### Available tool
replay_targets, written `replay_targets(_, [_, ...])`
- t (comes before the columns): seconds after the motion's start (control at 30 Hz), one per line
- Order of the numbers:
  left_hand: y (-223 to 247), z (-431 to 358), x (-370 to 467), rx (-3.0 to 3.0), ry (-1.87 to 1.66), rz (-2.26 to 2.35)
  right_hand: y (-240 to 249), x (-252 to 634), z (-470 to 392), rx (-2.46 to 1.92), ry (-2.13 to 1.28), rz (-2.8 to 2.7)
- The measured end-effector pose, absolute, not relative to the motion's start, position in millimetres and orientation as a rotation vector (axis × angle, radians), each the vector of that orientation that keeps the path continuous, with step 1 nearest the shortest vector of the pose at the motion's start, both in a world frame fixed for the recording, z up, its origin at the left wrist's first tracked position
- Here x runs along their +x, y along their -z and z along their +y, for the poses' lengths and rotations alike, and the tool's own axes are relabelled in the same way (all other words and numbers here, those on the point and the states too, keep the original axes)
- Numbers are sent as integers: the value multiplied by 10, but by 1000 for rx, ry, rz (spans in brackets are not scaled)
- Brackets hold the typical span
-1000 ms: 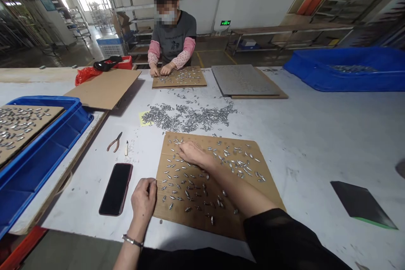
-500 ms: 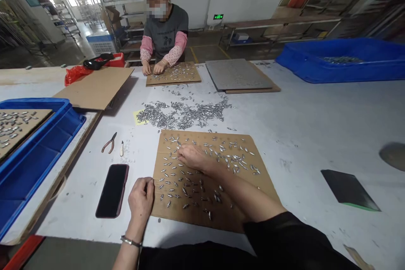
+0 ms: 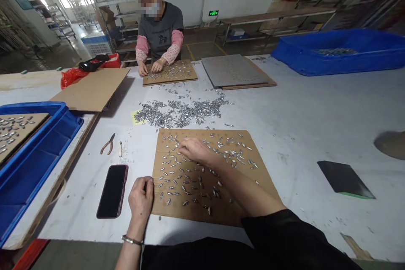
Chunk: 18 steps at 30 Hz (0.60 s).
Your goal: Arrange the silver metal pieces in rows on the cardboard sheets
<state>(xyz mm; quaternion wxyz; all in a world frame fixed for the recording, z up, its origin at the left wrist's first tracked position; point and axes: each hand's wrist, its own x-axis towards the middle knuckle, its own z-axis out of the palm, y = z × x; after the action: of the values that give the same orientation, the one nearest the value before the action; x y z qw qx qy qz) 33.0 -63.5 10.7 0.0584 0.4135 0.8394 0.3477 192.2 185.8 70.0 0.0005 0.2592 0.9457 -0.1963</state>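
Observation:
A brown cardboard sheet [image 3: 228,213] lies flat on the table before me, with many small pointed silvery metal pieces [image 3: 236,154] spread over it. On its left part the pieces sit in loose rows; towards the upper right they lie in disorder. My left hand [image 3: 141,198] is closed at the sheet's left edge, fingers curled, thumb against the cardboard. Over the upper left of the sheet, my right hand [image 3: 193,149] is closed with its fingertips down among the pieces. Whatever those fingers pinch is hidden. Beyond the sheet is a loose heap of similar metal pieces [image 3: 186,112].
Left of the sheet lie a phone [image 3: 112,192], pliers [image 3: 108,144] and a small white-handled tool [image 3: 120,149]. A blue tray [image 3: 68,124] stands at left, a blue bin [image 3: 303,57] at far right. Across the table a person [image 3: 161,33] handles pieces on another cardboard sheet.
The whole view has shifted slightly. My right hand has moved a little to the right over the sheet, still closed. My left hand stays at the sheet's edge.

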Motion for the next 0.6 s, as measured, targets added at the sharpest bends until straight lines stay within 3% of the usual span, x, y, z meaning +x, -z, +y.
replay_targets(0.13, [-114, -633, 317, 1265, -1038, 2556, -728, 2075, 2053, 1029, 515, 2915])
replay_targets(0.6, [-121, -624, 303, 1264, -1007, 2588, -768, 1948, 1866, 958, 446, 2818])
